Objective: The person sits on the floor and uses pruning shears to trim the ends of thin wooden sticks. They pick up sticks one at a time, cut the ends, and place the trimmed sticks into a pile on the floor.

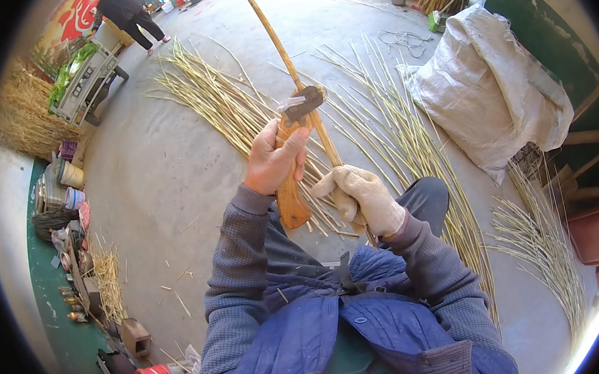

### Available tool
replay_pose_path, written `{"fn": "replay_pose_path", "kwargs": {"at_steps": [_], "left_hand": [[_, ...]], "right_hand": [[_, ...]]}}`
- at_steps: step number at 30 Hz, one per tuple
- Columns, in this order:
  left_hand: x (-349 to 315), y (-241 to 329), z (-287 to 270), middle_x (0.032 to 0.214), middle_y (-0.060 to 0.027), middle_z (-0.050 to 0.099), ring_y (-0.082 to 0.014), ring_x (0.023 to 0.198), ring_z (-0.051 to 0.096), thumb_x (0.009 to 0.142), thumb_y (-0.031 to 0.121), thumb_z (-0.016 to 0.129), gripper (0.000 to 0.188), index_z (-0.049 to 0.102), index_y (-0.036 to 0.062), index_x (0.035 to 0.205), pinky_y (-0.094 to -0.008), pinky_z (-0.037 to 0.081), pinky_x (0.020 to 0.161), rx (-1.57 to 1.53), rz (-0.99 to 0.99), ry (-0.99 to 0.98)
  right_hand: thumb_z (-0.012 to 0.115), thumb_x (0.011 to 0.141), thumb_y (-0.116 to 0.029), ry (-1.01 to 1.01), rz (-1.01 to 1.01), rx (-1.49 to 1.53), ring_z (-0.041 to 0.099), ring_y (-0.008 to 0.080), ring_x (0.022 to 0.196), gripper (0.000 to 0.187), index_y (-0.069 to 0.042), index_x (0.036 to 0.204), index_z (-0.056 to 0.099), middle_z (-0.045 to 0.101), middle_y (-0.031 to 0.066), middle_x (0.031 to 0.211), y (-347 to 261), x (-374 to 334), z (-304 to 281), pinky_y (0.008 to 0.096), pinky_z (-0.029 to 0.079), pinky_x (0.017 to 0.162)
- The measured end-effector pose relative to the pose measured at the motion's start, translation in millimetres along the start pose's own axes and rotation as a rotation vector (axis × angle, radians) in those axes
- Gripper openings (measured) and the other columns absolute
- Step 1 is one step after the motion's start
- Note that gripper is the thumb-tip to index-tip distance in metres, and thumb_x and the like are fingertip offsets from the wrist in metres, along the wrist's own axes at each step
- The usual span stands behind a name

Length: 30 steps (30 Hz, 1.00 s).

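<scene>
My bare left hand (274, 155) is closed around a wooden-handled tool (292, 205) with a dark metal head (305, 104). Something whitish and translucent lies at that head. A long brown stick (273, 32) slants down from the top of the view, passes against the metal head and runs into my right hand (366, 200). That hand wears a pale work glove and is closed on the stick's lower part, with a short end showing below it. Just how the stick sits in the metal head is hard to make out.
Bundles of thin stalks (213, 99) and more stalks (407, 131) lie on the floor ahead and to the right. A whitish sack (491, 90) stands at right. At far left, a person (124, 15) stands near a small cart (87, 84) with greens. Buckets and clutter line the left wall.
</scene>
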<state>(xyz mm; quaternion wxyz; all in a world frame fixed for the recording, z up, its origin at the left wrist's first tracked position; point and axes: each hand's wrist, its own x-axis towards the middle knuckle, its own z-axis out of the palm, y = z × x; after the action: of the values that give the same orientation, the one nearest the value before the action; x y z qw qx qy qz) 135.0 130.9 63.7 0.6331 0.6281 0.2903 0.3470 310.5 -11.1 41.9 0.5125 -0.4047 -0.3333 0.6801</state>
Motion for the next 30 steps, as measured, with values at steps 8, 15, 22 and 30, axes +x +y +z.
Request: {"fn": "replay_pose_path", "kwargs": {"at_steps": [8, 15, 22, 30], "left_hand": [[-19.9, -14.5, 36.5, 0.072, -0.0017, 0.059, -0.008, 0.051, 0.056, 0.106, 0.02, 0.068, 0.025, 0.057, 0.0001, 0.115, -0.0244, 0.048, 0.044, 0.089, -0.069, 0.106], [-14.2, -20.6, 36.1, 0.071, -0.0041, 0.06, -0.0124, 0.049, 0.056, 0.106, 0.021, 0.068, 0.022, 0.059, 0.0015, 0.109, -0.026, 0.046, 0.043, -0.127, -0.08, 0.292], [6.6, -21.2, 21.8, 0.074, -0.0058, 0.064, -0.0133, 0.049, 0.058, 0.104, 0.023, 0.071, 0.023, 0.063, 0.0016, 0.108, -0.0265, 0.048, 0.044, -0.051, -0.125, 0.295], [59.1, -16.7, -45.6, 0.073, -0.0006, 0.06, -0.0093, 0.054, 0.057, 0.103, 0.03, 0.073, 0.025, 0.065, 0.0075, 0.111, -0.0228, 0.048, 0.046, -0.239, 0.05, 0.429]], "right_hand": [[0.058, 0.107, -0.029, 0.537, -0.428, -1.07, 0.071, 0.039, 0.067, 0.026, -0.006, 0.105, 0.069, 0.068, 0.0213, 0.074, 22.8, 25.1, -2.4, 0.0462, 0.055, 0.06], [0.056, 0.107, -0.034, 0.541, -0.417, -1.326, 0.073, 0.0377, 0.065, 0.031, -0.004, 0.103, 0.065, 0.07, 0.0195, 0.07, 24.1, 21.9, -1.3, 0.0469, 0.056, 0.058], [0.055, 0.108, -0.033, 0.447, -0.291, -1.049, 0.073, 0.0364, 0.07, 0.03, -0.007, 0.101, 0.068, 0.071, 0.0166, 0.075, 51.7, -19.0, -34.0, 0.045, 0.058, 0.065], [0.045, 0.11, -0.016, 0.267, 0.052, -0.97, 0.077, 0.0292, 0.09, 0.027, -0.005, 0.107, 0.07, 0.077, 0.0126, 0.096, 91.6, -164.9, -71.7, 0.0386, 0.063, 0.087]]}}
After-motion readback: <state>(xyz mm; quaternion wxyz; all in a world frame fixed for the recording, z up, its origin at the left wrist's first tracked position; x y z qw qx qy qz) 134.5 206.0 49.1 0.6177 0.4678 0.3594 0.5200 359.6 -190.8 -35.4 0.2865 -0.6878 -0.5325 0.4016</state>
